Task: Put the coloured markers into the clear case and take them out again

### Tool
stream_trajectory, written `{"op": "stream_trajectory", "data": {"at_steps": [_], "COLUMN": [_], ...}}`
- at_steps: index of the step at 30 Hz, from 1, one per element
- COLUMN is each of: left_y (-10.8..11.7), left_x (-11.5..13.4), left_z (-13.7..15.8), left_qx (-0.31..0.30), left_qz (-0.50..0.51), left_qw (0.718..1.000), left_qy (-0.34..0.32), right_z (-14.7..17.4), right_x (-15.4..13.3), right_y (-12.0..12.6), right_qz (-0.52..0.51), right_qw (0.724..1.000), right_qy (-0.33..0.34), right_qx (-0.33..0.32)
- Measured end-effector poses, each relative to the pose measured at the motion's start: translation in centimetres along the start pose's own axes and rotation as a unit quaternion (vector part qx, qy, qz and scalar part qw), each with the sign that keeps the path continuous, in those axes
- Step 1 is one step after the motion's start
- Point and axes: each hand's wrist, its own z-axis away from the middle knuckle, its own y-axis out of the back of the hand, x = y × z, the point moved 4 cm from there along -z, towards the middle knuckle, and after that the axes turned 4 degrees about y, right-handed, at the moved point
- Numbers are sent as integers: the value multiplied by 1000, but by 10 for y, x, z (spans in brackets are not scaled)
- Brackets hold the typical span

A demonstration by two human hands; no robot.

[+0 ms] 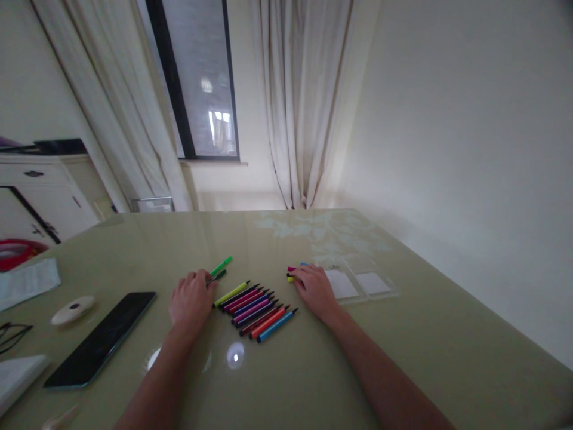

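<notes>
My left hand [192, 297] rests on the table with its fingers closed on a dark green marker [219, 275], whose end pokes out past the fingertips. Just beyond it lies a bright green marker [222, 264]. Between my hands, several capped markers form a slanted row, from a yellow-green marker [233, 293] through purple and red ones to a blue marker [278, 325]. My right hand [314, 288] curls over a few markers; ends of a pink marker [290, 269], a yellow marker [290, 279] and a blue one show, the rest hidden under the fingers.
An open clear plastic case [385, 294] with white inserts lies beside my right hand. At left are a black phone or tablet [102, 337], a white oval object [73, 310], glasses [13, 335] and a light blue cloth [33, 282]. A wall [470, 179] borders the table's right side.
</notes>
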Motion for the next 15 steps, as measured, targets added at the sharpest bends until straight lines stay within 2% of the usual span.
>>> {"op": "stream_trajectory", "data": {"at_steps": [3,5,7,9,11,13,15], "left_y": [-1,4,10,16,19,21,21], "left_x": [5,19,41,67,87,98,102], "left_z": [0,2,9,22,37,49,56], "left_qx": [-3,11,24,16,7,8,-1], "left_qz": [10,49,118,178,192,197,205], "left_qw": [1000,998,986,962,941,926,918], "left_qy": [-11,-43,-113,-206,-277,-323,-340], "right_z": [1,4,6,8,9,9,8], "right_x": [-2,-6,-12,-21,-31,-37,-39], "right_y": [3,7,10,13,15,19,23], "right_qz": [-33,-67,-124,-199,-261,-295,-309], "right_qw": [999,996,989,976,962,952,947], "right_qy": [-5,-4,4,15,26,31,31], "right_qx": [39,67,84,84,78,78,83]}}
